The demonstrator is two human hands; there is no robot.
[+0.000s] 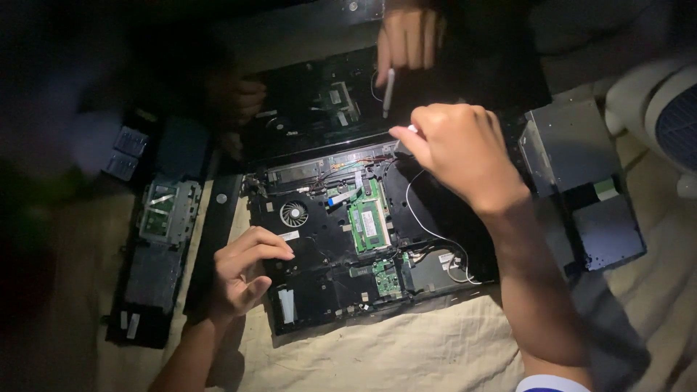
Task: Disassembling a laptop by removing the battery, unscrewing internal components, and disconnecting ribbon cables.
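The right hand is closing its grip on a small pale tool, whose tip is showing just left of the fingers, above the far edge of the opened laptop base. The base is lying below and to the left of that grip, on a cream cloth. The left hand is resting half-open on the base's left edge, holding nothing, beside the round fan. Another person's hand is holding a white pen-like stick just beyond the right grip.
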